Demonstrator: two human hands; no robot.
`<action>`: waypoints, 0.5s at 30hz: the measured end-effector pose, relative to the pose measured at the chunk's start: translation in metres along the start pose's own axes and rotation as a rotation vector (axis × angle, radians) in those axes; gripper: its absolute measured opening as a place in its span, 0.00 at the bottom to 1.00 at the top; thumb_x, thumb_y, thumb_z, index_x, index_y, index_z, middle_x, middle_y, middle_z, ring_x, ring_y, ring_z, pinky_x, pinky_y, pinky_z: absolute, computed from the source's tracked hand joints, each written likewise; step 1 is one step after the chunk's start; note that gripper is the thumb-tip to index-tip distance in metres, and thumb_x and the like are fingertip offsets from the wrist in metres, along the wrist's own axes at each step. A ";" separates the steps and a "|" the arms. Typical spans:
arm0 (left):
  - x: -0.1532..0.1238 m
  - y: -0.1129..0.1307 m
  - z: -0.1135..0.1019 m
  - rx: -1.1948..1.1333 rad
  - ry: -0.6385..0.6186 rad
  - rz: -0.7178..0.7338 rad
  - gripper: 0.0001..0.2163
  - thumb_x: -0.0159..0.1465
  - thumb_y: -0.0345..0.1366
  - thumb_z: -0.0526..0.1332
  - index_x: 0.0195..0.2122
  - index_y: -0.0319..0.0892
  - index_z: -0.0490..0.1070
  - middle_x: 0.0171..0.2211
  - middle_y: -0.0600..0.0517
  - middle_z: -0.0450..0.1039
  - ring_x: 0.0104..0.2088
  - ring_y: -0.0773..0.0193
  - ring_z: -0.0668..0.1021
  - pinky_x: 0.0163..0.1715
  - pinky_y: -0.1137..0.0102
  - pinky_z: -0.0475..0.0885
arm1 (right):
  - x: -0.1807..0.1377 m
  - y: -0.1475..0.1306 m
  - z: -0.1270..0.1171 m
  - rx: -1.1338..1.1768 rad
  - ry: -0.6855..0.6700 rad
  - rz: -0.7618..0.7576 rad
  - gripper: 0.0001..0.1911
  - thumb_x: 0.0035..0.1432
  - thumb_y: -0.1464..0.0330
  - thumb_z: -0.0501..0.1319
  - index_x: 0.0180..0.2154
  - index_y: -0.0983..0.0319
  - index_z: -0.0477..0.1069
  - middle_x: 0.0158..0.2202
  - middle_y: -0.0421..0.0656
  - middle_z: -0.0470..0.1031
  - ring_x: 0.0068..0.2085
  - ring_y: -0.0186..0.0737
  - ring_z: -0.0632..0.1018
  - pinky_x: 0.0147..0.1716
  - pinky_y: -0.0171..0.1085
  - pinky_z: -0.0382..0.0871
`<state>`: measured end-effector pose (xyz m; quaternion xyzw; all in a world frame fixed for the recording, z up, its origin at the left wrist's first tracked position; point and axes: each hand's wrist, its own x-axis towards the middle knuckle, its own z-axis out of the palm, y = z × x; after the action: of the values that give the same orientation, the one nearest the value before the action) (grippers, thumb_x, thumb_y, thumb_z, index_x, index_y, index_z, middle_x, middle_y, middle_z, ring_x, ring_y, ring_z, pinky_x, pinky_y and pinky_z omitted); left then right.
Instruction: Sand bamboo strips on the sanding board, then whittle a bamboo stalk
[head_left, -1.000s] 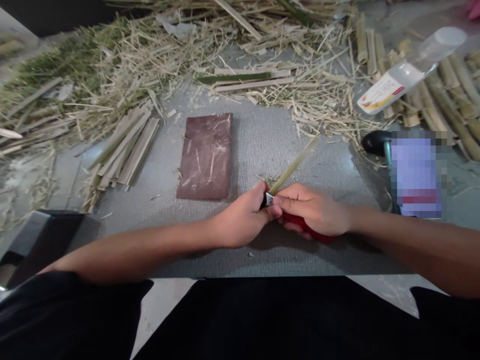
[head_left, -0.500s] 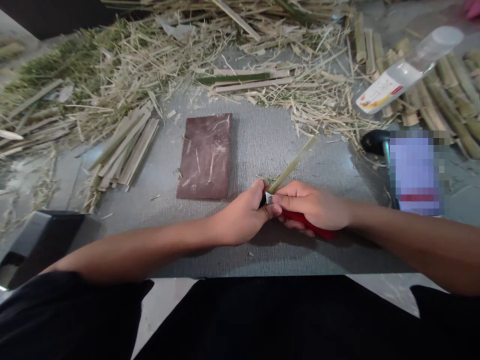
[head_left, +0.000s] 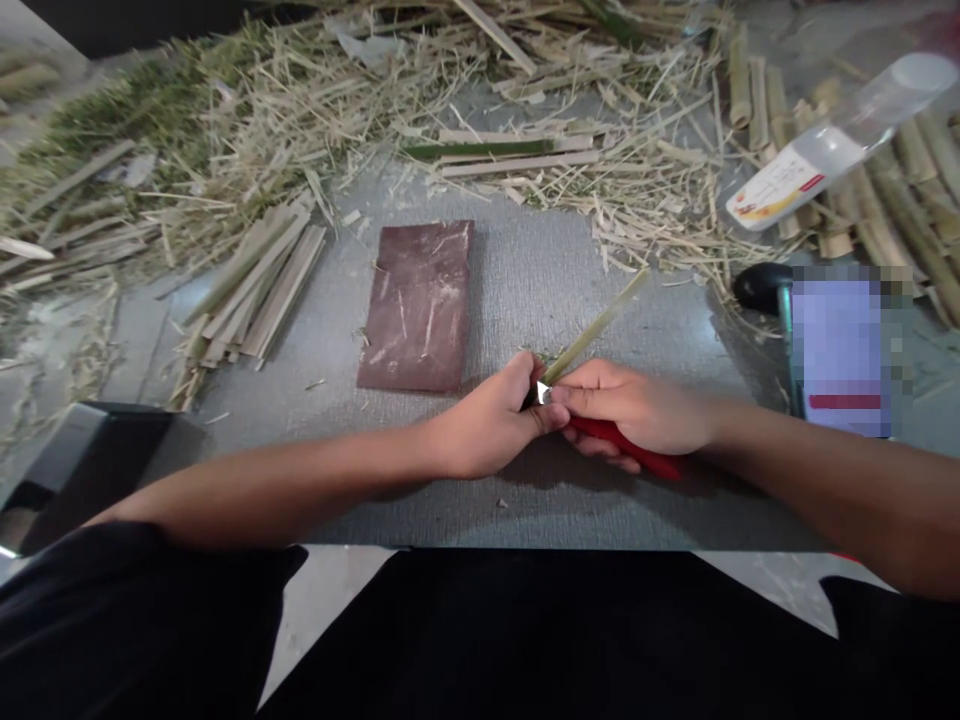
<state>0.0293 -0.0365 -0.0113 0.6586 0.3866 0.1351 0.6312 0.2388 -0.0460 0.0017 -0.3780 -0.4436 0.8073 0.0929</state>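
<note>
My left hand (head_left: 487, 425) is closed around the near end of a thin pale bamboo strip (head_left: 600, 322), which slants up and to the right over the grey mat (head_left: 525, 280). My right hand (head_left: 637, 410) grips a knife with a red handle (head_left: 637, 455); its small silver blade tip (head_left: 543, 392) shows between the two hands, against the strip. The left thumb presses next to the blade. Both hands rest low over the mat, touching each other.
A dark red-brown rectangular block (head_left: 418, 305) lies left of the hands. A bundle of cut bamboo slats (head_left: 255, 285) sits further left. Shavings and straw cover the far side. Bamboo sticks and a plastic bottle (head_left: 825, 145) lie at the right, a black object (head_left: 75, 470) at the left.
Both hands and the strip stay locked together almost unmoved; the view has shifted slightly, so everything sits a little further right and up in the frame.
</note>
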 end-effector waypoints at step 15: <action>0.003 0.007 -0.003 0.122 0.046 -0.020 0.12 0.72 0.42 0.59 0.37 0.45 0.56 0.33 0.54 0.63 0.34 0.63 0.67 0.34 0.64 0.63 | 0.004 0.024 0.021 -0.156 0.369 -0.282 0.26 0.76 0.53 0.51 0.27 0.60 0.63 0.20 0.37 0.67 0.18 0.30 0.68 0.17 0.31 0.64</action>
<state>0.0313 -0.0320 -0.0053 0.6886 0.4151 0.1199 0.5823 0.2259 -0.0712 -0.0125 -0.4594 -0.5285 0.6669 0.2547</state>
